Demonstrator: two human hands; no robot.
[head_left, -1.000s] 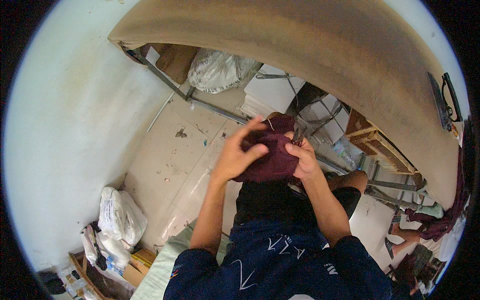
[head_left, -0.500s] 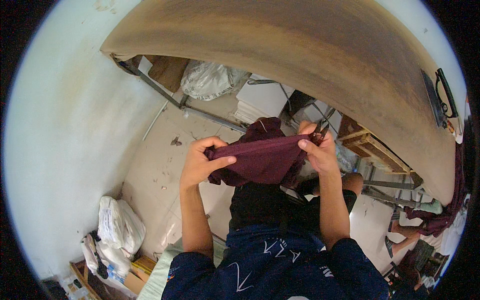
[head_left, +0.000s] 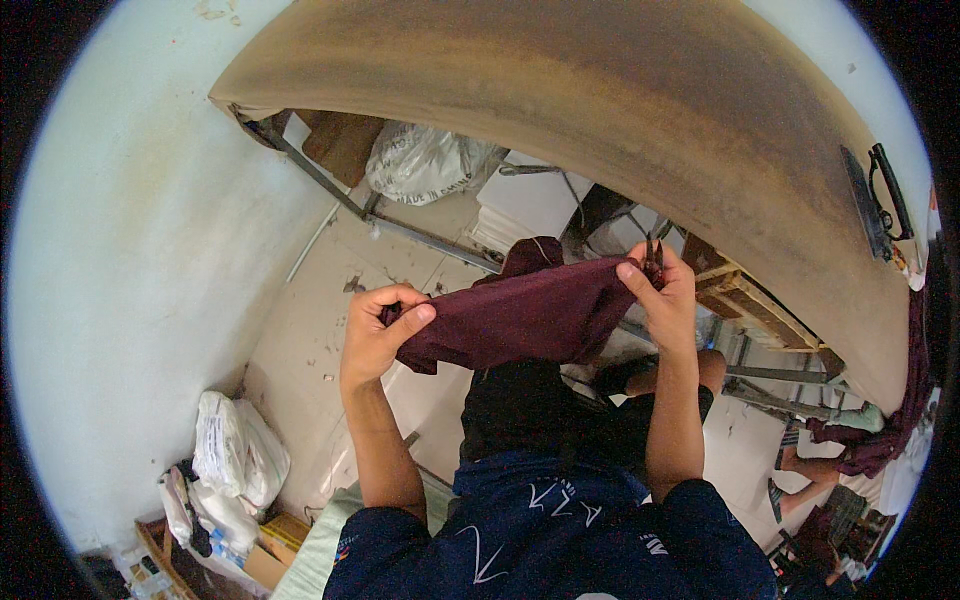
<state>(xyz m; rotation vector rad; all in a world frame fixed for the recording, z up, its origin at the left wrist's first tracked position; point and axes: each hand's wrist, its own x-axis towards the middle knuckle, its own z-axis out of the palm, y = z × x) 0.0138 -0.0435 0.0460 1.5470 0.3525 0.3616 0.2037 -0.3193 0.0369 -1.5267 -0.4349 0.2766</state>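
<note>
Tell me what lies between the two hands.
In the head view, the maroon cloth stretches taut between the left hand and right hand; both grip its edges. The right hand also holds small snips.

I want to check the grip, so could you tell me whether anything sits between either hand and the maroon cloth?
Nothing visible does. The left hand pinches one end of the maroon cloth directly, and the right hand holds the other end, with small dark snips sticking up from its grip beside the cloth. The cloth hangs stretched between them above the lap.

Small garment workshop: long brown padded worktable on grey metal frame, stained tiled floor, stuffed white plastic bags, maroon fabric heap at right.
</note>
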